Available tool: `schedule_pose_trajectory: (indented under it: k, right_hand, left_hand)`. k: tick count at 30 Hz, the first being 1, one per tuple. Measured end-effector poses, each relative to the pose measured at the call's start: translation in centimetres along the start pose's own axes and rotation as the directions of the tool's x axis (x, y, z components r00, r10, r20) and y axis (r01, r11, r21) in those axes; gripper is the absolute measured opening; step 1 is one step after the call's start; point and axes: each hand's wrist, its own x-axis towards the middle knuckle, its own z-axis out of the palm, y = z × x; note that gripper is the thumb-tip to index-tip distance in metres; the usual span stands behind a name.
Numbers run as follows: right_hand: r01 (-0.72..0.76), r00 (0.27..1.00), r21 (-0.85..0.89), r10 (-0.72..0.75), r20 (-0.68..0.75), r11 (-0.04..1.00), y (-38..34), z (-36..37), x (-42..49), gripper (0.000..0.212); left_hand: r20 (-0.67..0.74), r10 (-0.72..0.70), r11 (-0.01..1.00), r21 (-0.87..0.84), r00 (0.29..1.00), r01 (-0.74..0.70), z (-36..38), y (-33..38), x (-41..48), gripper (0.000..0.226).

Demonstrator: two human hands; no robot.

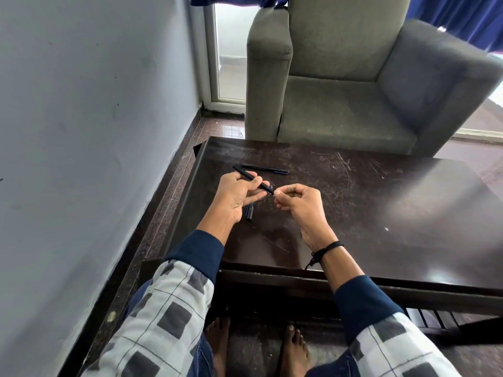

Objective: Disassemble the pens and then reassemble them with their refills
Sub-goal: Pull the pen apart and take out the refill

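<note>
My left hand (239, 193) grips a black pen barrel (246, 176) above the dark table (381, 213), its far end pointing up and left. My right hand (298, 202) has its fingers curled, and thumb and forefinger pinch at the barrel's near tip (273, 191); what they pinch is too small to make out. A second black pen (265, 168) lies whole on the table just beyond my hands. A short black pen part (249, 212), perhaps a cap, lies on the table under my left hand.
A grey armchair (353, 77) stands right behind the table's far edge. A pale wall (95, 131) runs along the left, with a strip of dark floor between it and the table. My bare feet are under the table's near edge.
</note>
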Motion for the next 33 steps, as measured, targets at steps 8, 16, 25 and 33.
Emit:
schedule_pose_trajectory:
  k: [8, 16, 25, 33]
  right_hand:
    - [-0.051, 0.999, 0.002, 0.051, -0.015, 0.999, -0.28, 0.13, -0.1, 0.018]
    - [0.005, 1.0, -0.021, -0.005, -0.018, 1.0, -0.35, -0.14, -0.15, 0.008]
    - [-0.024, 0.999, -0.025, 0.023, -0.038, 0.999, -0.37, -0.04, -0.22, 0.008]
    - [-0.041, 0.998, 0.013, 0.041, -0.044, 0.999, -0.3, 0.21, -0.11, 0.019]
  left_hand:
    - [-0.011, -0.003, 1.0, -0.013, 1.0, 0.002, 0.1, 0.03, -0.08, 0.013]
    - [-0.008, -0.001, 1.0, -0.012, 1.0, 0.001, 0.17, -0.02, -0.16, 0.012]
    - [-0.014, 0.006, 1.0, -0.011, 1.0, -0.006, 0.17, -0.09, -0.14, 0.011]
    - [-0.01, 0.003, 1.0, -0.027, 1.0, -0.004, 0.08, 0.02, -0.06, 0.012]
